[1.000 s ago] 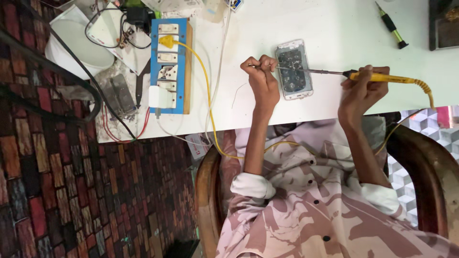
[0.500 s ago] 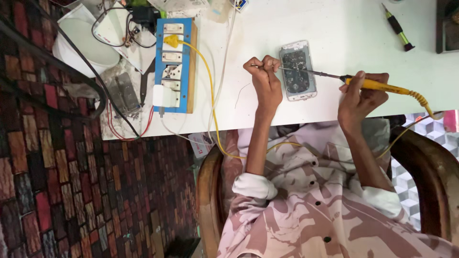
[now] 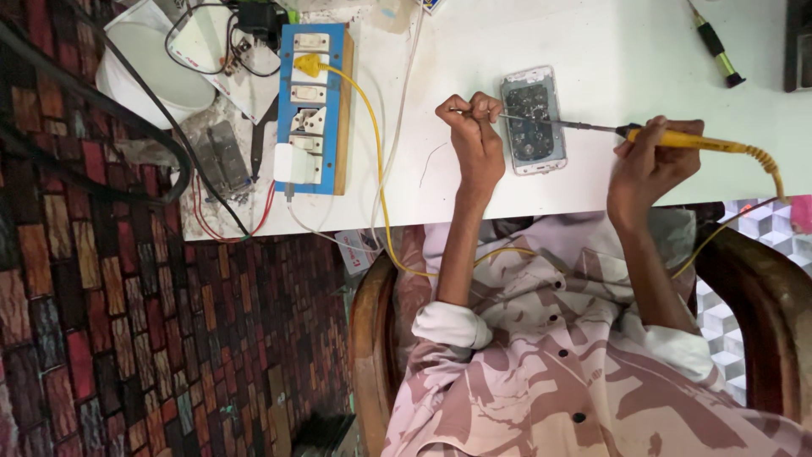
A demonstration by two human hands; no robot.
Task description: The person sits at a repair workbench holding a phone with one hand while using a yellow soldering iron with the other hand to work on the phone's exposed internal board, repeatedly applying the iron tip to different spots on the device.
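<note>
Head view: against the earlier frame I note little change, the soldering iron (image 3: 685,138) tip staying over the one opened phone (image 3: 533,120). Right hand (image 3: 647,165) clamped on its yellow handle; left hand (image 3: 474,135) pinched shut on a thin wire, at the phone's 9 o'clock. One blue switchboard (image 3: 313,106) lies farther at 9 o'clock, one screwdriver (image 3: 715,46) at 2 o'clock

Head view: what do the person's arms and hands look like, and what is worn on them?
Both hands, left hand and right hand, are bare, without gloves. The forearms are bare too. The patterned pink and brown shirt sleeves are rolled up near the elbows, showing white cuffs.
</note>
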